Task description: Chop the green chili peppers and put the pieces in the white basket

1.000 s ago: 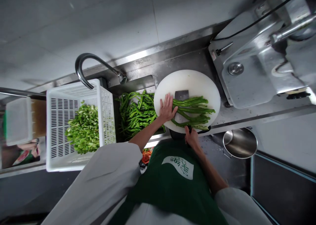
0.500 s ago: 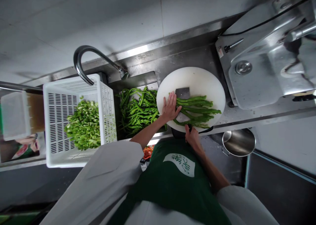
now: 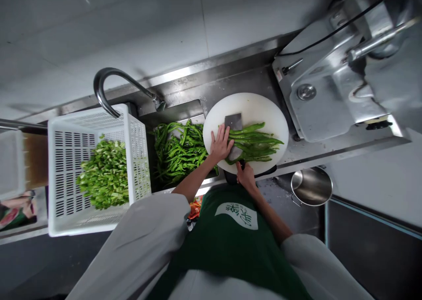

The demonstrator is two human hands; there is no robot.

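On a round white cutting board [image 3: 260, 106] lies a bundle of long green peppers [image 3: 253, 142], side by side. My left hand [image 3: 221, 145] rests on the board's left part, fingers spread, touching the left ends of the peppers. My right hand [image 3: 245, 175], at the board's near edge, is closed around the dark handle of a cleaver. Its grey blade [image 3: 233, 121] shows above and below the pepper bundle, and the peppers hide its middle. I cannot tell how the blade's edge is turned.
Left of the board, a sink [image 3: 184, 108] holds many more green peppers [image 3: 180, 153]. A white slotted basket [image 3: 115, 225] with chopped greens [image 3: 105, 175] stands beside it, under a curved faucet [image 3: 100, 89]. A metal machine [image 3: 321, 111] is on the right, and a steel pot [image 3: 311, 186] stands lower.
The whole scene has shifted a little left as the camera turned. My left hand stays spread on the board and my right hand keeps its grip on the cleaver; the peppers lie slightly differently.
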